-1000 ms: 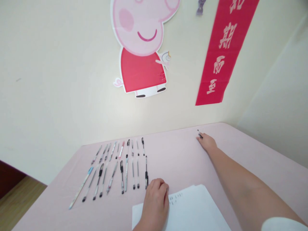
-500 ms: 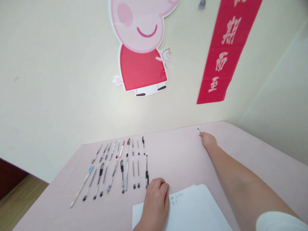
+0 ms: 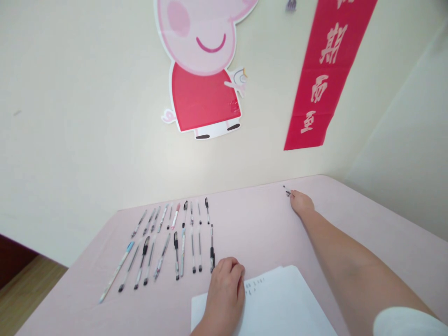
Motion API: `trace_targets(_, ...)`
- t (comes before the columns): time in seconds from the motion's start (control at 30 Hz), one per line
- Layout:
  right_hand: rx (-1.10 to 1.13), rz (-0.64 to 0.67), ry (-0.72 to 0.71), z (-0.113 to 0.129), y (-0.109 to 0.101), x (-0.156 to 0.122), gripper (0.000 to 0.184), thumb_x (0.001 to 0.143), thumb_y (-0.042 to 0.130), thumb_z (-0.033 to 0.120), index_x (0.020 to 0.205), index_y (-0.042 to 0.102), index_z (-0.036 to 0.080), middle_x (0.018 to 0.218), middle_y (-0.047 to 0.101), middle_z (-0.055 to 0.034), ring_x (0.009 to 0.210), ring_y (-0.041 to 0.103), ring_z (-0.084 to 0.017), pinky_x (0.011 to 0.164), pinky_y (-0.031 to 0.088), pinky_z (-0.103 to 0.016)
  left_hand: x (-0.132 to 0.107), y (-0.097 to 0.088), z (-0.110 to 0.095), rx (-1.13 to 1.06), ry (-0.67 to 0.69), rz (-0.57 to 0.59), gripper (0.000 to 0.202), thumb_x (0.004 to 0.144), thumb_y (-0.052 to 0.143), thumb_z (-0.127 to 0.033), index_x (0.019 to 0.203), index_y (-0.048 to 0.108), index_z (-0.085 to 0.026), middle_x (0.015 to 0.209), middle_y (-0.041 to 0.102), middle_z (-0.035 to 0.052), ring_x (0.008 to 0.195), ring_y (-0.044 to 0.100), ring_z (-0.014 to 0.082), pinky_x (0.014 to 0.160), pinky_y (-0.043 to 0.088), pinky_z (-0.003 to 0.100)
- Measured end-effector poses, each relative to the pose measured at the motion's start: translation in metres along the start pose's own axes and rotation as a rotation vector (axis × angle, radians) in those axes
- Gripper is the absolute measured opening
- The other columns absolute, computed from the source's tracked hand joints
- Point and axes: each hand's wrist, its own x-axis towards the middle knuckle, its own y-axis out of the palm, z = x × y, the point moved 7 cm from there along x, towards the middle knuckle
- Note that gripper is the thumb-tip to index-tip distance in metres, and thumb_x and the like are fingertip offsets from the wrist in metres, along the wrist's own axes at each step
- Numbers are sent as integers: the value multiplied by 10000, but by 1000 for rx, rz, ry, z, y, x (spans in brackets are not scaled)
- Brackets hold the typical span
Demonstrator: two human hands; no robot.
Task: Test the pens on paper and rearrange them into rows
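My right hand (image 3: 301, 203) is stretched far out toward the back of the pink table (image 3: 259, 228). Its fingers are closed on a small dark pen (image 3: 287, 191) whose tip sticks out toward the wall. My left hand (image 3: 226, 291) rests in a loose fist on the top left corner of a white sheet of paper (image 3: 280, 308) with a few handwritten marks. Nothing shows inside the left hand. Just left of it lie several pens (image 3: 175, 242) in two rows, side by side.
A cream wall runs behind the table, with a pink cartoon pig cut-out (image 3: 205, 70) and a red banner (image 3: 324, 70) with pale characters. The table's left edge drops to a wooden floor (image 3: 21, 298). A second wall closes the right side.
My right hand has slid a little farther toward the back wall with the pen. The left hand and the rows of pens stay where they were; the view shifted slightly.
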Motion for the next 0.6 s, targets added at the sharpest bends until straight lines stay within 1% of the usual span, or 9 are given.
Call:
trace_targets(0.07,-9,5,37,-3,-2,-3,374,881,358,299,1122,590,130,1071,630,-155,931,601,-236,770,434,-322,0,1,1,-2,-7,7,238,758,406,-44,828,592,-174,895,561,76,882,528,202,789,440,372)
trace_targets(0.17,-56,21,74,-4,-5,-9,420,866,379,414,1046,625,125,947,652,-162,869,611,-263,715,437,-347,0,1,0,-3,-4,12,236,758,411,-48,841,592,-173,900,559,77,886,523,202,792,438,374)
trace_targets(0.23,-109,4,66,-1,-10,-12,444,857,389,441,1001,647,110,927,643,-174,873,601,-277,716,429,-359,0,1,0,-1,1,11,234,763,409,-51,845,593,-172,901,560,77,883,522,201,793,437,375)
trace_targets(0.33,-159,-28,36,4,-16,-14,450,854,404,427,939,675,79,946,614,-202,906,572,-292,741,413,-365,0,0,-1,3,6,5,237,770,401,-54,838,594,-175,889,561,76,870,527,199,785,440,374)
trace_targets(0.43,-163,-40,27,7,-19,-16,427,851,420,396,928,676,62,947,594,-204,914,547,-293,757,397,-366,0,-2,-2,5,14,-8,239,760,409,-54,829,598,-182,879,564,75,860,533,202,772,447,370)
trace_targets(0.53,-146,-136,20,13,-29,-20,409,846,439,374,976,640,43,992,568,-199,953,507,-297,798,372,-372,1,-3,-2,1,6,2,236,758,411,-59,826,601,-181,881,567,75,862,536,202,775,448,373)
trace_targets(0.6,-114,-200,-6,25,-38,-24,395,843,451,357,1024,607,42,1035,549,-194,987,478,-294,835,349,-373,1,-2,-3,1,1,9,238,763,403,-65,828,602,-179,886,567,78,866,536,204,777,448,379)
